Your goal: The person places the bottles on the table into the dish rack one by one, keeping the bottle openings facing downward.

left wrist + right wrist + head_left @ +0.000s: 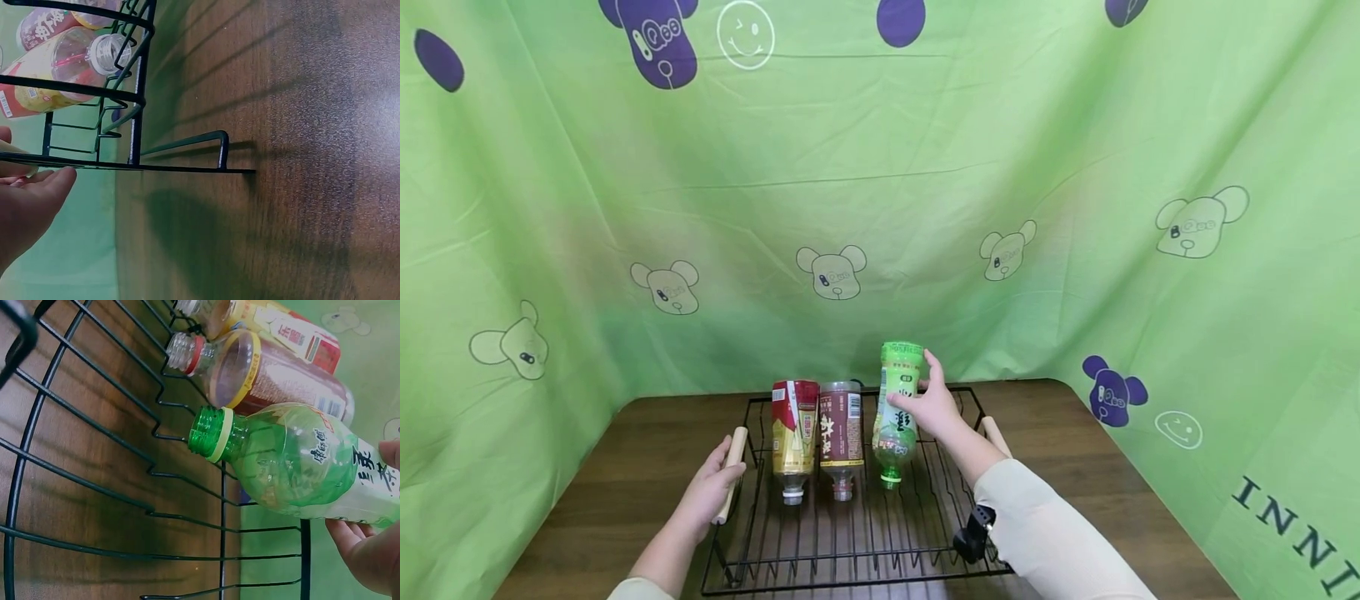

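Observation:
My right hand (pixel 936 406) grips an upside-down green plastic bottle (pixel 897 417) by its label, thumb on the front and fingers behind. In the right wrist view its uncapped green neck points down at the wires of a black dish rack (pixel 305 562). Left of it, a bottle with a brown label (pixel 841 425) and one with a red and yellow label (pixel 795 425) stand side by side in the rack, necks down. At the rack's left side, my left hand (pixel 706 487) holds a pale wooden handle (pixel 737 446), its thumb across it.
A matching wooden handle (pixel 996 436) is on the rack's right side, partly behind the right forearm. Beneath the rack is a brown wooden table (pixel 640 467). A green printed cloth (pixel 910 208) hangs behind and on both sides. The right wrist carries a black camera (pixel 973 533).

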`<action>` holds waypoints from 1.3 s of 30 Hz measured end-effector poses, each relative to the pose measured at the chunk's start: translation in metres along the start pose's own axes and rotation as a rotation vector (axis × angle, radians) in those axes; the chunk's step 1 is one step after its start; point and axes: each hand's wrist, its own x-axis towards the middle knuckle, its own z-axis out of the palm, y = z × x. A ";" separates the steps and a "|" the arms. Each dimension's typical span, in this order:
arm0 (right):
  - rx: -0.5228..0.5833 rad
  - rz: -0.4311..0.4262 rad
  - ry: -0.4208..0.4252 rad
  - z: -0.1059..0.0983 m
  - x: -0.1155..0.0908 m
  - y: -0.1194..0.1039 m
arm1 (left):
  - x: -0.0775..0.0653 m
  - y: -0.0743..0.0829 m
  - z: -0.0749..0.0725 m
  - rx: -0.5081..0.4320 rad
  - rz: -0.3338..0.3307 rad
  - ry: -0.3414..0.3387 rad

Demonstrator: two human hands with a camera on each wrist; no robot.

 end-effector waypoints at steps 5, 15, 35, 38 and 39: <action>-0.041 0.002 -0.014 0.004 0.003 0.005 | 0.000 -0.001 0.001 -0.011 0.000 -0.004; -0.042 -0.002 -0.034 0.014 0.006 0.013 | -0.002 -0.001 0.002 0.001 0.004 -0.008; -0.113 -0.031 -0.059 0.026 0.011 0.014 | -0.001 0.000 0.001 -0.021 0.009 -0.005; -0.131 -0.030 -0.056 0.026 0.011 0.015 | -0.001 -0.001 0.001 -0.032 0.011 -0.010; -0.139 -0.032 -0.056 0.026 0.012 0.015 | 0.000 -0.001 0.001 -0.033 0.011 -0.010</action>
